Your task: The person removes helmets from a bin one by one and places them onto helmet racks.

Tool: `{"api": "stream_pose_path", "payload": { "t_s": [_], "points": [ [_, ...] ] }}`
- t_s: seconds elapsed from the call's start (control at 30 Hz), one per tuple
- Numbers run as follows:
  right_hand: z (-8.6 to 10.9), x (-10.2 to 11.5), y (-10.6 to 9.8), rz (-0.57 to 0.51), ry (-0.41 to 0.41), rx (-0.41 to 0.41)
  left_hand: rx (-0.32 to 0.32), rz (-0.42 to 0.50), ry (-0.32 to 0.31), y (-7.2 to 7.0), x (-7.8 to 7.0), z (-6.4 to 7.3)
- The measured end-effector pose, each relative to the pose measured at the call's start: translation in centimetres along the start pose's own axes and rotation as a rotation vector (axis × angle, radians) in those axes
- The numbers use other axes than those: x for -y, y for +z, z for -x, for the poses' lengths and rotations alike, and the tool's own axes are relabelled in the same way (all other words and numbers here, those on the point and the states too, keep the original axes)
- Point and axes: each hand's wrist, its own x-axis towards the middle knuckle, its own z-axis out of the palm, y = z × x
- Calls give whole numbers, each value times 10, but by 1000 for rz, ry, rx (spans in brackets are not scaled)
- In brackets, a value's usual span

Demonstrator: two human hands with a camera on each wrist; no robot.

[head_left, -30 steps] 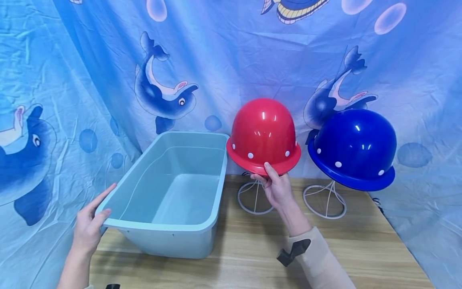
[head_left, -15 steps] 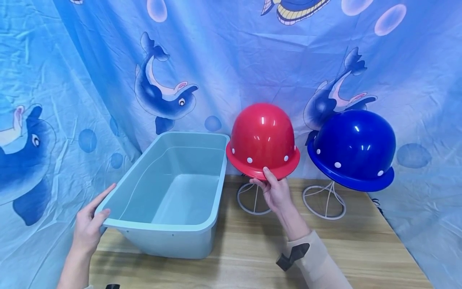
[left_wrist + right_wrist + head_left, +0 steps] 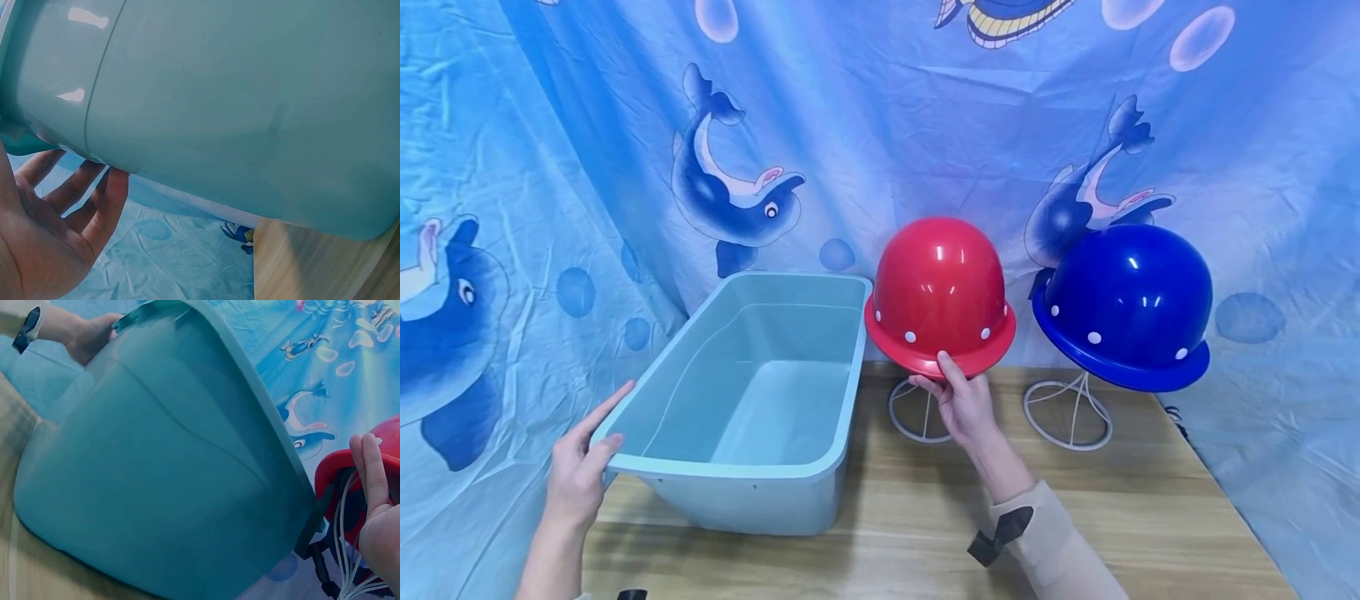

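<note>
In the head view my right hand [image 3: 964, 410] pinches the front brim of a red hard hat [image 3: 938, 279], thumb on top and fingers beneath. The red hat sits over a white wire stand [image 3: 917, 433], whose top is hidden under it. A dark strap [image 3: 320, 565] hangs below the hat in the right wrist view. My left hand [image 3: 577, 475] grips the near-left corner of a pale blue-green plastic tub [image 3: 737, 472]. Its thumb lies at the rim, and in the left wrist view the fingers [image 3: 112, 200] touch the tub's outer wall.
To the right, a blue hard hat [image 3: 1131, 296] rests tilted on a second white wire stand [image 3: 1070, 446]. All stand on a wooden table [image 3: 925, 533], its right edge running diagonally. A blue curtain [image 3: 880, 108] printed with dolphins hangs behind and at the sides.
The red hard hat has come down a little over its stand, with my right hand still on the brim. My left hand stays at the tub's corner. The head view has shifted slightly.
</note>
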Motion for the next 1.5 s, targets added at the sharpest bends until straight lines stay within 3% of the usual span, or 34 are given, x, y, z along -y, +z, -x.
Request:
{"api": "stream_pose_path", "payload": {
  "t_s": [0.37, 0.63, 1.03, 1.2, 1.3, 1.4, 1.5],
  "points": [
    [4, -15, 1, 4, 48, -24, -30, 1, -11, 0, 1, 1],
    [1, -14, 2, -22, 10, -81, -21, -21, 21, 3, 3, -2],
    [-5, -9, 2, -10, -22, -86, -5, -29, 21, 0, 5, -3],
    [-6, -6, 3, 37, -11, -89, 12, 10, 54, -2, 6, -6],
    [-6, -5, 1, 77, 2, -103, 52, 18, 119, -5, 8, -9],
    [-5, -3, -3, 117, 22, -98, 77, -44, 163, -9, 7, -10],
    [-3, 0, -7, 150, 35, -76, 79, -145, 149, -13, 0, -13]
  ]
}}
